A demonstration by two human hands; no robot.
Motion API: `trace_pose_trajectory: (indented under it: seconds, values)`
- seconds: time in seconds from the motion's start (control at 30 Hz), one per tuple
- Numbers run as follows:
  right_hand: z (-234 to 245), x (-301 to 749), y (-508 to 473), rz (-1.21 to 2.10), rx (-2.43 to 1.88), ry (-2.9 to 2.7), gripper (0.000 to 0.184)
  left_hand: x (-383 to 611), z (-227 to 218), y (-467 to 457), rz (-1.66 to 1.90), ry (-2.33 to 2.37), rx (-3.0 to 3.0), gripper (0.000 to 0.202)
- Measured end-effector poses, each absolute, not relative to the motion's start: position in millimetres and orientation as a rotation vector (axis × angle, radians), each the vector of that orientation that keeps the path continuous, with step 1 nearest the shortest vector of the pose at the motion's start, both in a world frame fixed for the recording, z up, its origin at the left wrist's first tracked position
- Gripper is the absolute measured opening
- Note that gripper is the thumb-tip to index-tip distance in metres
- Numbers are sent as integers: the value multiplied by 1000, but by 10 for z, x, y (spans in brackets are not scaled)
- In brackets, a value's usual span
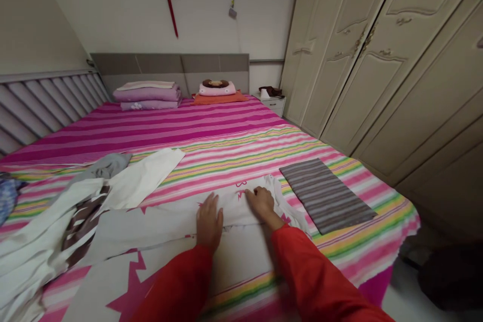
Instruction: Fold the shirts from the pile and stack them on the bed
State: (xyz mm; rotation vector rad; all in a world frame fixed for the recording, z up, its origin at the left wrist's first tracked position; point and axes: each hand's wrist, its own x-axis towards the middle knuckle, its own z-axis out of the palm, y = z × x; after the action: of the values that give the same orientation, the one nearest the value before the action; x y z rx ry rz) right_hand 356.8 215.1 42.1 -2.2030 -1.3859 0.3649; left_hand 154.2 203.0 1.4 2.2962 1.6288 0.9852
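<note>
A white cloth with pink star shapes (166, 226) lies spread over the near part of the striped bed (211, 136). My left hand (210, 220) rests flat on it, fingers stretched out and open. My right hand (261, 200) sits just to the right, its fingers curled and pinching the folded edge of the same white cloth. Both sleeves are red.
A folded grey striped cloth (325, 193) lies to the right of my hands. A heap of white, grey and brown clothes (71, 206) covers the left. Folded purple bedding (148, 95) and a pillow (218, 91) sit at the headboard. Wardrobe doors (377, 55) line the right.
</note>
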Motion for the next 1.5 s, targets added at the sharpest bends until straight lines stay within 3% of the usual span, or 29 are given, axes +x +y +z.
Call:
trace_pose_trajectory:
  seconds: [0.1,0.2,0.33,0.47,0.63,0.9,1.3,1.5]
  values:
    - [431,3510,2248,404,-2099,-1443,21,1625,-37,1908,670,1357,2544,48]
    - [420,3464,2217,343,-1992,-1474,31,1666,-146,1814,477,1296,2595,51]
    - [377,3373,2080,175,-1981,-1405,52,1677,-157,1850,600,1396,2479,46]
    - [344,3106,1994,215,-1718,-1768,49,1705,-100,2028,853,1511,2281,51]
    - [199,2928,2009,413,-1834,-1958,50,1708,-245,2108,684,1632,2268,52]
    - [27,3028,2040,276,-2053,-2023,54,1696,-162,2151,608,1868,2061,53]
    - [-24,3170,2118,134,-2175,-2056,58,-16,-20,2519,385,2408,1712,63]
    - [-28,3490,2231,157,-2229,-2001,59,-564,-7,2403,504,2345,1798,57]
